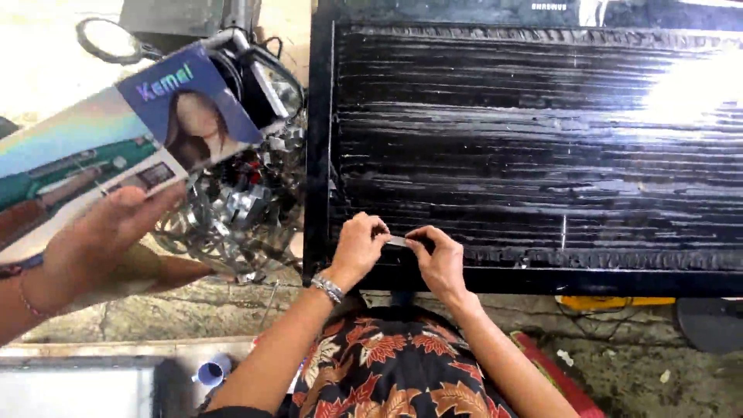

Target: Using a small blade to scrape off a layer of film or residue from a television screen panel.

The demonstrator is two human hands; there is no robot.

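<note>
A small metal strip (399,241) is being pinched between left hand (357,249) and right hand (441,259) against the black panel (542,139).

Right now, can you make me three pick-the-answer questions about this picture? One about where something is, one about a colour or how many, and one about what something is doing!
1. Where is the small silvery strip?
A. between the person's two hands
B. on the floor
C. on the box

2. What colour is the big ridged flat panel?
A. white
B. black
C. yellow

3. What is the other person's hand at the left edge doing?
A. resting flat on the floor
B. holding up a long printed cardboard box
C. touching the panel

Answers: 1 A, the left hand and right hand pinch it at its ends. 2 B, it is glossy black all over. 3 B, its fingers grip the box.
</note>
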